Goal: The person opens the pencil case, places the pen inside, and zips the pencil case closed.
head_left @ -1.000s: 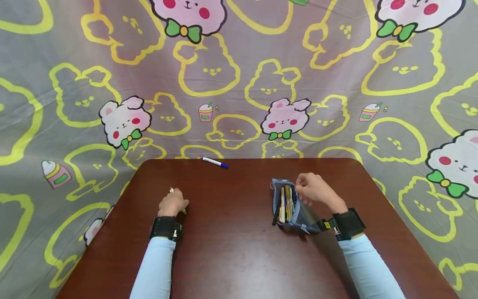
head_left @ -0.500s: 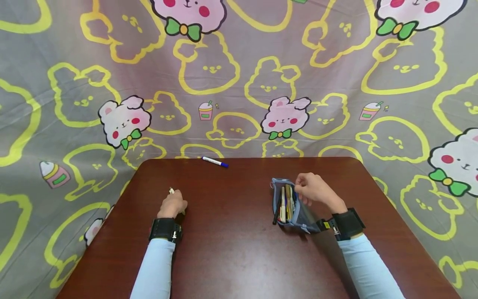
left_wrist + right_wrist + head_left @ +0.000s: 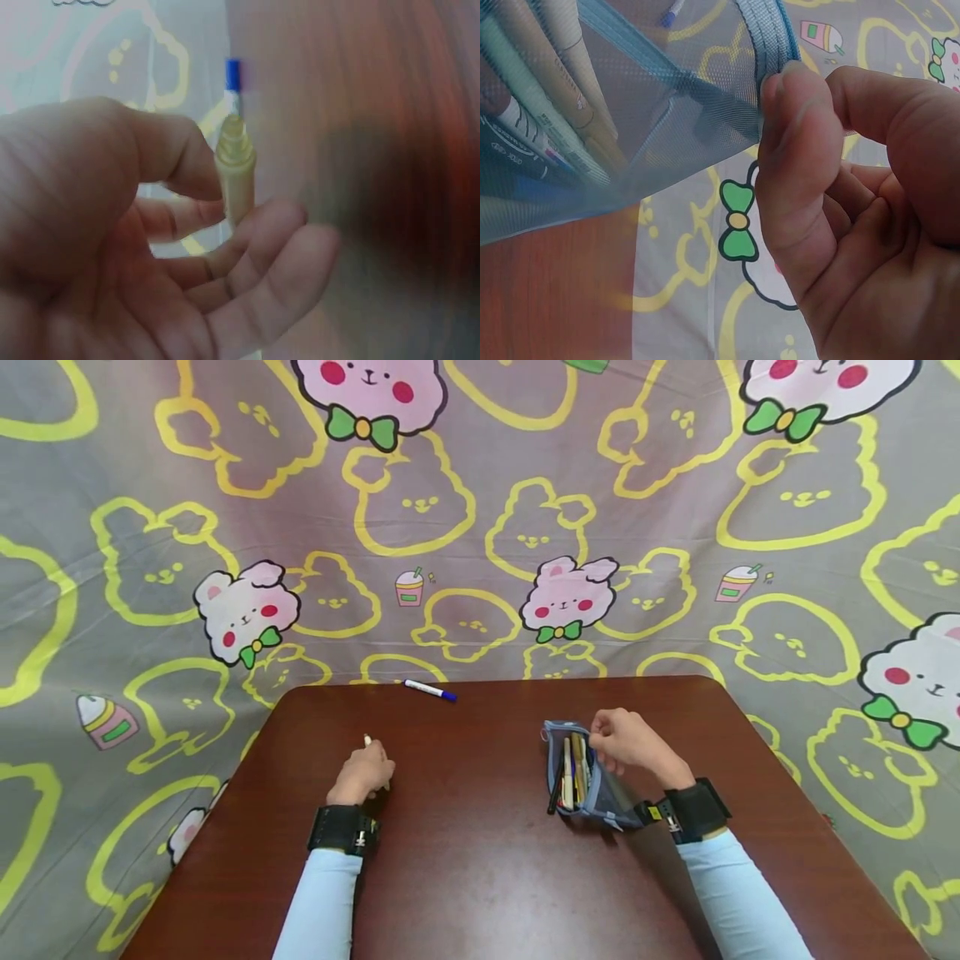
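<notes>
My left hand (image 3: 363, 772) grips a slim pen with a pale yellowish body (image 3: 239, 187) a little above the table's left half. Its translucent, stepped end points away from the palm in the left wrist view, somewhat blurred. With the fingertips, my right hand (image 3: 633, 745) pinches the zippered edge of a blue mesh pencil case (image 3: 697, 127), whose mouth gapes. Inside stand several pens and markers (image 3: 567, 774), leaning together; the mesh partly veils them in the right wrist view. The case's far right side is hidden behind the right hand.
A white marker with a blue cap (image 3: 430, 691) lies at the back edge of the brown table (image 3: 465, 860). Behind the table hangs a grey cloth (image 3: 480, 568) with cartoon prints. Both wrists wear black straps.
My left hand has shifted to the right with the pen in its fingers. The right hand stays at the pencil case's edge. The head view has tilted slightly.
</notes>
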Demonstrator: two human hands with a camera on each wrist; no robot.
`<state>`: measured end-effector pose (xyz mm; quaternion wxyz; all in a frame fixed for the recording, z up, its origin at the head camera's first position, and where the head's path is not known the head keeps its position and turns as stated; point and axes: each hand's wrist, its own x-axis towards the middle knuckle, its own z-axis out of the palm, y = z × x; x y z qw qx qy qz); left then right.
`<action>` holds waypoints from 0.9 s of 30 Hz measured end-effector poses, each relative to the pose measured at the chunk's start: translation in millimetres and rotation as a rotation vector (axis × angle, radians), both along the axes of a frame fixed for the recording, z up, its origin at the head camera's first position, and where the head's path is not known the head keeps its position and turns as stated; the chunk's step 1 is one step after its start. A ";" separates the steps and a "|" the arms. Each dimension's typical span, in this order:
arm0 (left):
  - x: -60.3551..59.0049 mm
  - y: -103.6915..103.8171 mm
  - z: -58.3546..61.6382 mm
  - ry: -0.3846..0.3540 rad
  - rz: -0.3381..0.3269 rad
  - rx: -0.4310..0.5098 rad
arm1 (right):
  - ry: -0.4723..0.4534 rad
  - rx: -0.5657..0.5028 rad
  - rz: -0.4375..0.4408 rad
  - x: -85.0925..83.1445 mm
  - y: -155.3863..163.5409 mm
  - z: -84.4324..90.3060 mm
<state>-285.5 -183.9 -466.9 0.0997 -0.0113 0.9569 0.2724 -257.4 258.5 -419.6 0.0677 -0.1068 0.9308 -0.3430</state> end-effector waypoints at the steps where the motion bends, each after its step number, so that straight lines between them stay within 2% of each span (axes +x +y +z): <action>1: 0.6 4.2 0.5 0.002 -0.014 0.014 | -0.001 0.001 -0.002 -0.3 0.0 0.3; 4: 2.5 16.2 2.2 -0.005 -0.046 0.056 | -0.003 0.000 -0.001 -0.9 0.1 0.7; 13: 3.9 49.8 4.2 0.016 -0.102 0.087 | 0.000 0.008 -0.012 -2.0 1.3 0.6; 21: 10.5 80.4 11.9 0.044 -0.248 0.113 | -0.006 0.007 -0.015 -1.7 1.1 0.3; 27: 12.8 99.3 18.6 0.077 -0.312 0.096 | -0.004 0.009 -0.014 -1.3 0.9 1.3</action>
